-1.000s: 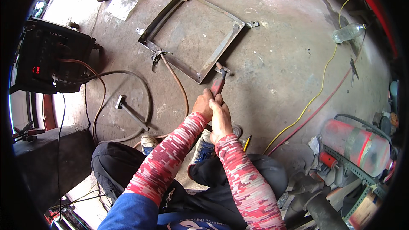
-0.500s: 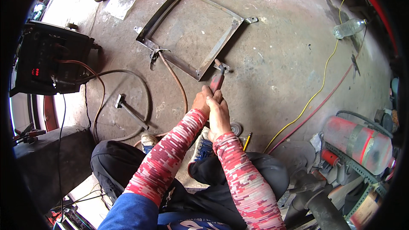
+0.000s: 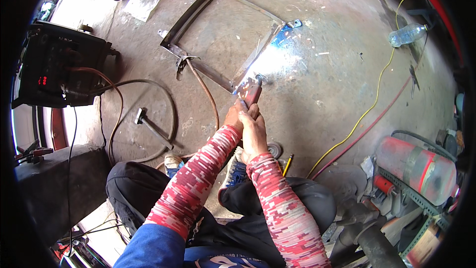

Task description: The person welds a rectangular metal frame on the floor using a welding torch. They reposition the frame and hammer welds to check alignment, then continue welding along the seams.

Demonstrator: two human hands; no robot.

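Both my hands are closed round the red handle of a welding torch. My left hand grips it, with my right hand wrapped close against it from the right. The bent neck points at the near right corner of a rectangular steel frame lying on the floor. A bright white-blue glare and flying sparks hide that corner and the torch tip. A clamp with a brown cable is fastened on the frame's left corner. Metal tabs stick out from the frame's corners.
A black welding machine with cables stands at left. A hammer lies near its looped cable. On the right are a plastic bottle, a yellow cord, a red hose and a red-and-clear cylinder. A plastic bag lies far left.
A bright arc with sparks has appeared at the torch tip, lighting the floor and frame's right side blue-white. My hands keep their hold on the torch and have barely moved.
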